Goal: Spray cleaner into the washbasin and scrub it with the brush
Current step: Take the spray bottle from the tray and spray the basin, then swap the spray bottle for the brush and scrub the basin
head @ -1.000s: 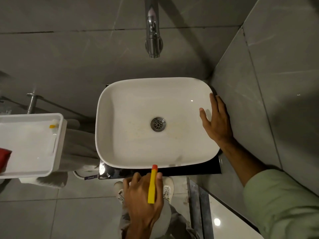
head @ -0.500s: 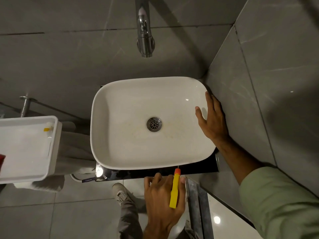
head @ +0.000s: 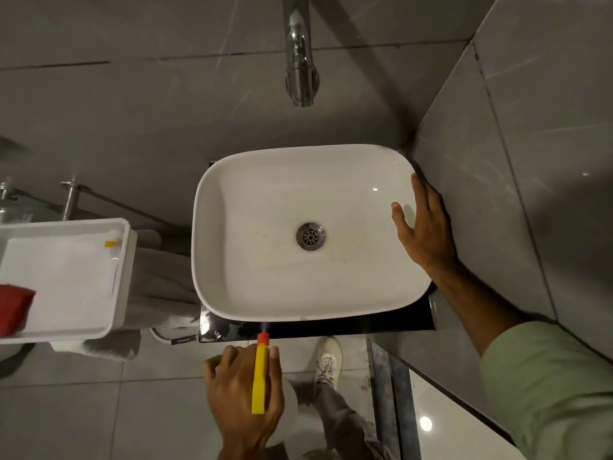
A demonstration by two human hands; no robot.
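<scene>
- Head view looks straight down on the white rectangular washbasin (head: 252,200), which sits on a dark glossy counter (head: 365,323); its drain (head: 310,236) lies about mid-bowl, with faint yellowish stains around it.
- Right hand (head: 424,227) lies flat with fingers spread on the basin's right rim, squeezed beside the tiled side wall (head: 530,161).
- Left hand (head: 242,390) is wrapped round a spray bottle (head: 259,376) with a yellow head and red nozzle, just short of the basin's near edge; a faint mist shows at the nozzle.
- Chrome tap (head: 300,74) juts from the back wall beyond the far rim.
- Basin's left side is open; well apart there, a white tray (head: 126,260) holds a red object (head: 15,308).
- No brush can be made out.
</scene>
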